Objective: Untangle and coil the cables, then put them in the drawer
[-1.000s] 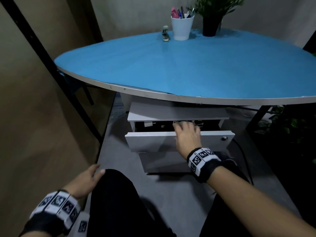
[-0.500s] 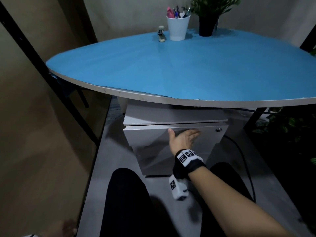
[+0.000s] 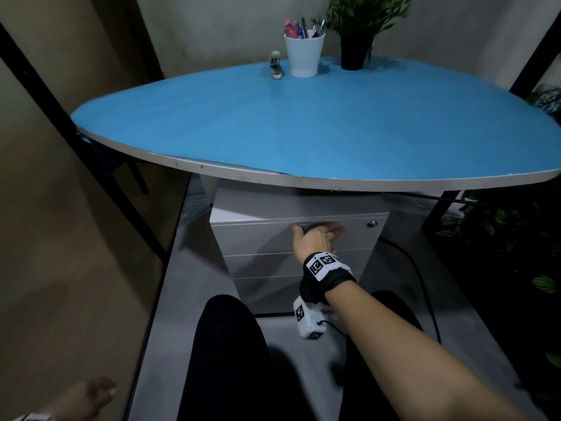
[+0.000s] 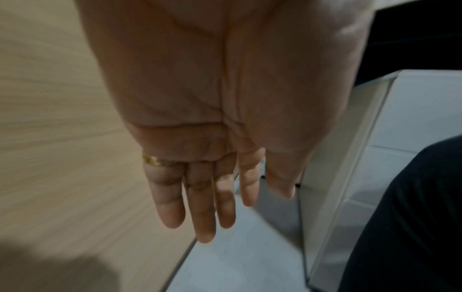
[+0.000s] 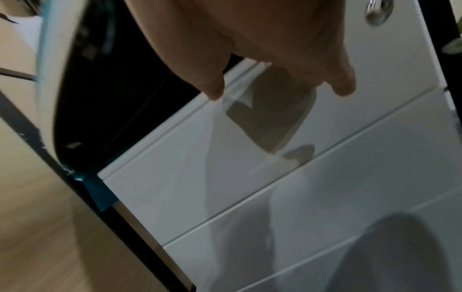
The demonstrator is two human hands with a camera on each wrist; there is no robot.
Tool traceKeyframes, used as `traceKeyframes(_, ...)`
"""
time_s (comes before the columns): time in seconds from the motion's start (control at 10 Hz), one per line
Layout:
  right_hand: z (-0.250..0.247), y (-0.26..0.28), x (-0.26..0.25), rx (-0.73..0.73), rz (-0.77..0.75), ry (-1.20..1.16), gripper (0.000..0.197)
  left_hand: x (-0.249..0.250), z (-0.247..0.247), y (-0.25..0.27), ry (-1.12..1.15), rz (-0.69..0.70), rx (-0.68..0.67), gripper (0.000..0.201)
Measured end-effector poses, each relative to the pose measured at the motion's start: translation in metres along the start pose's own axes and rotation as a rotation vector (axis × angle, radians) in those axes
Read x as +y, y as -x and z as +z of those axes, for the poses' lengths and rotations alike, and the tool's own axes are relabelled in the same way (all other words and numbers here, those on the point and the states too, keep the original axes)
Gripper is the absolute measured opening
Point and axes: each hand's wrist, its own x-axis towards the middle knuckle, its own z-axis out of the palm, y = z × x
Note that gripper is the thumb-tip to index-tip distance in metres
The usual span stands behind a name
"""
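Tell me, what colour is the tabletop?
Bright blue tabletop with a pale rim, clearest in the head view.

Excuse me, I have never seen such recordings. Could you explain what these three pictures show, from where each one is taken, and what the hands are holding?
No machine here: a person wears three cameras. The head camera looks down at a blue table with a white pen cup, a small stapler and a potted plant. Below it stands a white drawer cabinet, its drawers shut. The right hand lies flat against the top drawer front, holding nothing. The wrist cameras look along each hand: the left hand hangs with straight fingers beside the person's leg, empty; the right view shows the drawer fronts close up. No cables are visible.
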Motion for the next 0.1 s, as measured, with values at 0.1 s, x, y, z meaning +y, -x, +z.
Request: traceKeyframes(0.1,-0.0329,0.0141,-0.0033,-0.035,-0.059,-0.001,0.089,0.0241,-0.0062,0.008,0.082,0.076,0.04,0.024)
